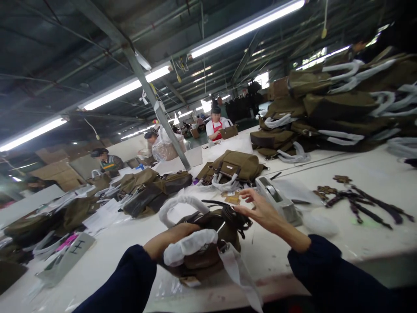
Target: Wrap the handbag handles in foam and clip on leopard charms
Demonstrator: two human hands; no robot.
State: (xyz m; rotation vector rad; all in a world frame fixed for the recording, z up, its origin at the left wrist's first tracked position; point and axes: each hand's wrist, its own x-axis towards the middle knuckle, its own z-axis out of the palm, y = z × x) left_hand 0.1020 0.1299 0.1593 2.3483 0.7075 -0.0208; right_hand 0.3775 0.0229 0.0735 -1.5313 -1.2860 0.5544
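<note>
An olive-brown handbag (205, 263) stands on the table in front of me. Its two carry handles are wrapped in white paper; the nearer handle (192, 248) arches over my left wrist. My left hand (184, 231) reaches between the handles into the bag's top, its fingers hidden. At the bag's right side sits a coiled dark strap (233, 217). Close beside that coil, my right hand (259, 208) is raised with fingers apart, holding nothing I can see. A white strip (237, 271) hangs off the bag's right front, and a small tan tag (190, 281) shows at its base.
Right of my hand stands a tape dispenser (276, 200), near brown card tags (232, 198). Dark straps (355, 200) lie further right. Bags are piled high at the right (335, 104) and along the left (143, 187). A co-worker (215, 124) in a red apron sits across the table.
</note>
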